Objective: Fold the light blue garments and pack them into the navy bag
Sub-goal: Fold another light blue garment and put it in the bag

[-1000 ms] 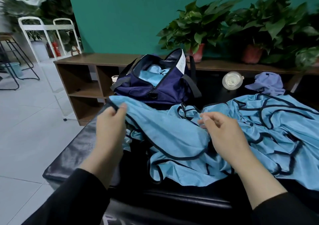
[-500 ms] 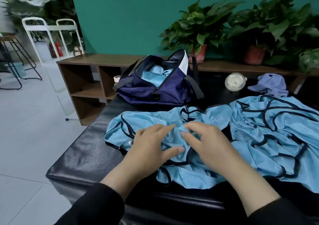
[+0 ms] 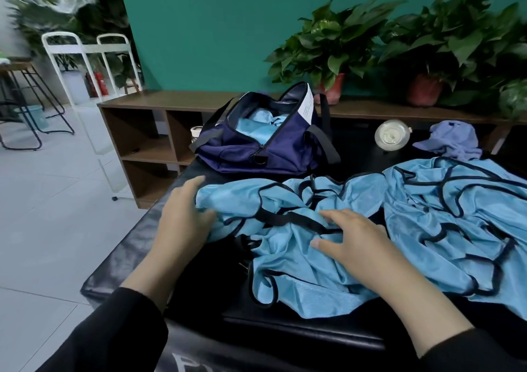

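A crumpled light blue garment with black trim lies on the black padded bench in front of me. My left hand rests at its left edge with the thumb tucked under the cloth. Flat on the middle of the garment lies my right hand, fingers straight. A pile of more light blue garments spreads to the right. The navy bag stands open at the bench's far side with light blue cloth inside.
A lavender cloth and a round clear lid lie at the far right of the bench. Behind stand a wooden shelf unit and potted plants. White rack and stools stand on the tiled floor at left.
My hands held the garment up, then laid it on the bench together. Now they have spread apart, the left one to the garment's left edge.
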